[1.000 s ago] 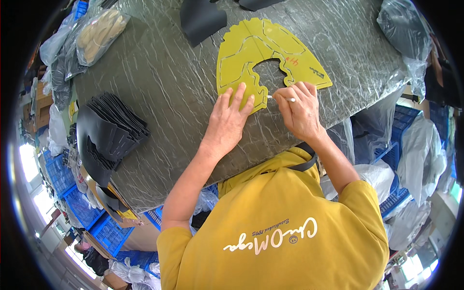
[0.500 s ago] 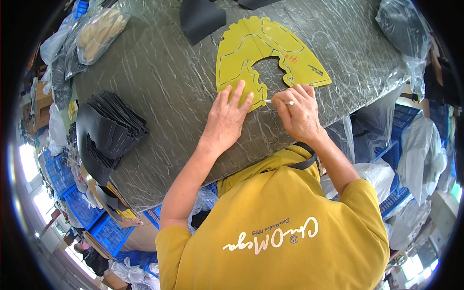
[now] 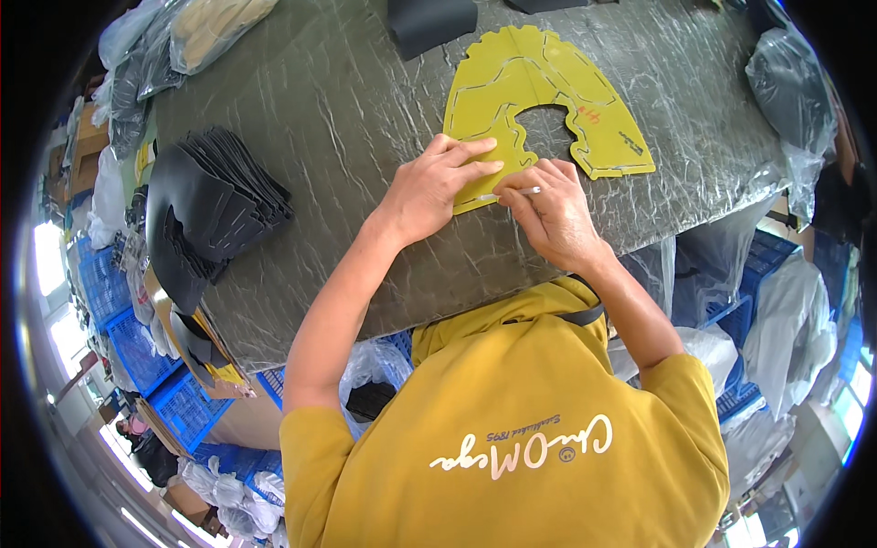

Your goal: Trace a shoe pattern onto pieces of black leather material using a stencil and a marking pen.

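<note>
A yellow, curved pattern template [image 3: 493, 82] with narrow slots and a scalloped top edge lies flat on the dark, plastic-covered table [image 3: 365, 137]. A thin black layer shows along its inner cut-out. My left hand [image 3: 427, 190] rests on the template's lower left end, two fingers stretched apart over it and holding nothing. In my right hand [image 3: 555, 208] a slim white pen [image 3: 526, 191] is pinched, its tip at the template's lower left end, close to my left fingertips. What mark the tip leaves is too small to tell.
A fanned stack of black cut pieces [image 3: 219, 201] sits at the table's left. More black pieces [image 3: 434, 23] lie at the far edge. Plastic-wrapped bundles [image 3: 215, 32] are at the far left, another bag [image 3: 790, 91] at right. Blue crates [image 3: 187, 406] stand below the table.
The pen has moved left along the template's lower edge. My left hand has turned, its fingers now pointing right. Template, table and stack appear shifted in the picture.
</note>
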`<action>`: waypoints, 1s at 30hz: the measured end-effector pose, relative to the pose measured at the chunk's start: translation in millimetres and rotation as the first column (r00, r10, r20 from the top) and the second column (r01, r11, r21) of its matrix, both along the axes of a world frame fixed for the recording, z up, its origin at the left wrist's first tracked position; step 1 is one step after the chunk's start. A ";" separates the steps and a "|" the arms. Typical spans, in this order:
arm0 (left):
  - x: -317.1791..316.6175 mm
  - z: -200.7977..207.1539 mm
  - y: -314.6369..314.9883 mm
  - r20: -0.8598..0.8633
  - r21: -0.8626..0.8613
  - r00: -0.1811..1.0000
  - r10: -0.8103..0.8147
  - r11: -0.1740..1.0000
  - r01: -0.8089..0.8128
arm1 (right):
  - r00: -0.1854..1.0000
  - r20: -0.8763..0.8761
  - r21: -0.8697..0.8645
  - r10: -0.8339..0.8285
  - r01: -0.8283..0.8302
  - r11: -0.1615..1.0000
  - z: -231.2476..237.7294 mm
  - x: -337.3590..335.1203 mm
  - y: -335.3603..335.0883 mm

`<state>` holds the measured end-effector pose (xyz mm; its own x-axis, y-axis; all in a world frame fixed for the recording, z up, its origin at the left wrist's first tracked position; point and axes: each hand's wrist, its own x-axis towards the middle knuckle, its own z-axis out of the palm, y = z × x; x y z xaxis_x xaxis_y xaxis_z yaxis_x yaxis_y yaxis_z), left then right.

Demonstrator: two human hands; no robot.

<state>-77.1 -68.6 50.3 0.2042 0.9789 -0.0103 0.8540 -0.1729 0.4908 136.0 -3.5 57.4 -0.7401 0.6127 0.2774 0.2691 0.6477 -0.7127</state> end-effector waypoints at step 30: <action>20.6 -4.6 -7.0 -0.079 0.075 0.995 0.058 0.996 -0.052 | 0.998 0.048 0.141 -0.052 0.045 0.989 4.1 16.7 8.8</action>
